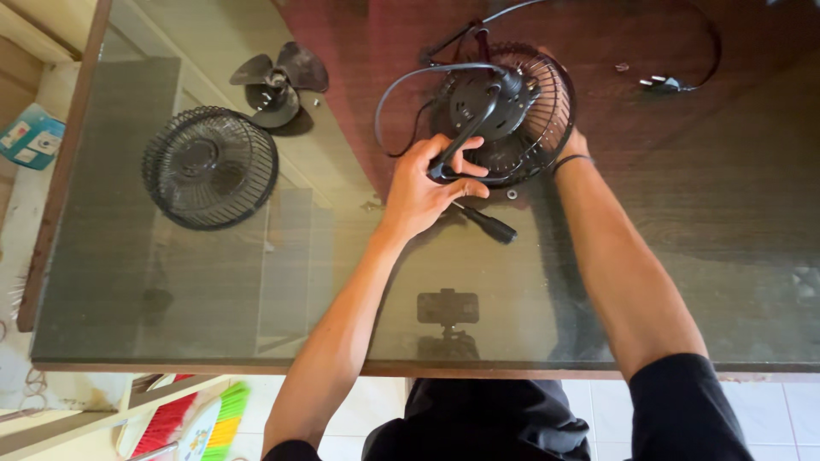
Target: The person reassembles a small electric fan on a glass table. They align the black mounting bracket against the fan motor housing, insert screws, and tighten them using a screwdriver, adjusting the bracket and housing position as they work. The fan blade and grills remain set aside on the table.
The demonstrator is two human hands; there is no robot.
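Observation:
A small black fan body with its rear wire grille and motor housing lies face down on the glass-topped table. My left hand grips the fan's black stand arm near its base. My right hand is mostly hidden behind the grille's right edge, holding it; a dark band circles that wrist. A black screwdriver lies on the glass just below my left hand.
The detached front grille and the black fan blade lie at the left. The power cord and plug trail to the upper right. A colourful brush lies on the floor below the table edge.

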